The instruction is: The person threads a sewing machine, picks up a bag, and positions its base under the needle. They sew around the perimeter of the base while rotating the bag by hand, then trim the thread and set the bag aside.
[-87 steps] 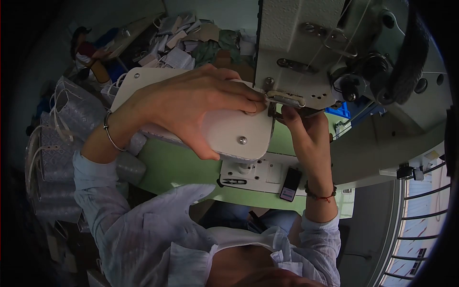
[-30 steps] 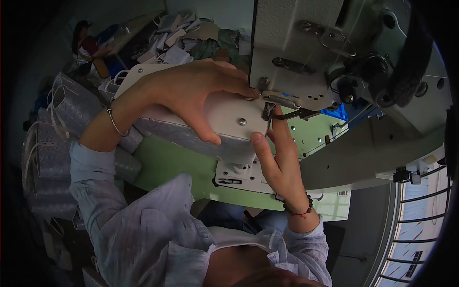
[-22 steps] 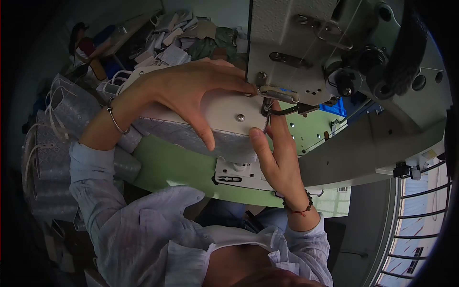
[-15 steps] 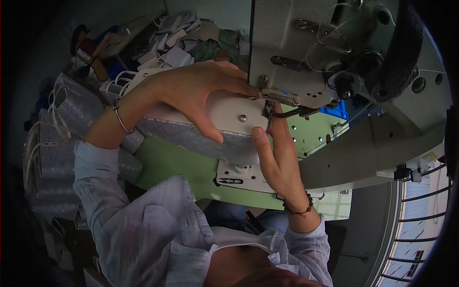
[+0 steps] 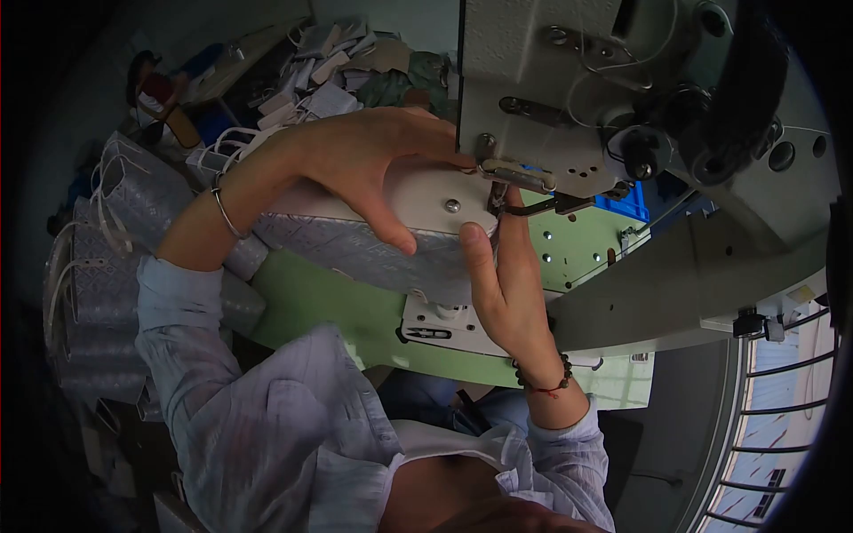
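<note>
Gripping the bag (image 5: 373, 249), right hand (image 5: 506, 284) has slid up.

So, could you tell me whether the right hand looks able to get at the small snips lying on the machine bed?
Probably yes: the snips lie uncovered just beside the right hand, though it now steadies the bag.

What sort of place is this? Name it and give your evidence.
Likely a bag-making sewing workshop: an industrial sewing machine, a bag held under it by both hands, finished bags stacked alongside, and fabric scraps behind.
</note>
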`<state>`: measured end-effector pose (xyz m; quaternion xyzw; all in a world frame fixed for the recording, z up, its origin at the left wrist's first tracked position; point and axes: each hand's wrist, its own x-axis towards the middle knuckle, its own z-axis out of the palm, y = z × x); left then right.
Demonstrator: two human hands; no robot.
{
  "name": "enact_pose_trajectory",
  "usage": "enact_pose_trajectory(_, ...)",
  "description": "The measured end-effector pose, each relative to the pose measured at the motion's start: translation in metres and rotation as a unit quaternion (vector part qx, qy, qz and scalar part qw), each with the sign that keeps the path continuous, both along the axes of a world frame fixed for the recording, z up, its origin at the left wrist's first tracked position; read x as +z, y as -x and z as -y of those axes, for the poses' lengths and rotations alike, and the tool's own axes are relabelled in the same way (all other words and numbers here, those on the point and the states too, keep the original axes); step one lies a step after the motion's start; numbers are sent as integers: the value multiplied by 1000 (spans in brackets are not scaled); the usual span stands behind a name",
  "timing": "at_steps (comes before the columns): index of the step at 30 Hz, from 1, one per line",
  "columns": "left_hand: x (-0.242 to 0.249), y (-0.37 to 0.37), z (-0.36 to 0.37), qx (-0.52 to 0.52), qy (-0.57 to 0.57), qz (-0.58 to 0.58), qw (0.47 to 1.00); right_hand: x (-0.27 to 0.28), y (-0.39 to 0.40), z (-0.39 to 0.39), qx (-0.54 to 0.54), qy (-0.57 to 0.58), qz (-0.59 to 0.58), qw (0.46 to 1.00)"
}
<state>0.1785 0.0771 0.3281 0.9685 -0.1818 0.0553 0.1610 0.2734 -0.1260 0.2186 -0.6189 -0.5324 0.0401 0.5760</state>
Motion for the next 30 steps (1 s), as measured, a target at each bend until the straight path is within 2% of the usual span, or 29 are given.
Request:
enact_pose_trajectory(3, -2, 0, -1, 1, 3, 4, 1000, 3, 0, -1, 11, 0, 4, 1000)
enact_pose_trajectory(5, -2, 0, 0, 0, 6, 7, 1000, 1, 2, -6, 42, -31, -70, 996)
enact_pose_trajectory(8, -4, 0, -1, -2, 6, 7, 1000, -3, 7, -16, 46, -71, -95, 992)
enact_pose_trajectory(18, -3, 4, 2, 41, -13, -17, 999, -3, 5, -20, 67, -91, -117, 987)
enact_pose_trajectory(21, -7, 5, 3, 36, -6, 1, 999, 5, 0, -15, 74, -56, -76, 993)
enact_pose_trajectory(23, -4, 8, 8, 50, -19, -1, 999, -2, 0, -19, 80, -71, -120, 987)
enact_pose_trajectory(30, -1, 15, 16, 110, -41, -43, 992, 7, -5, -17, 113, -44, -137, 983)
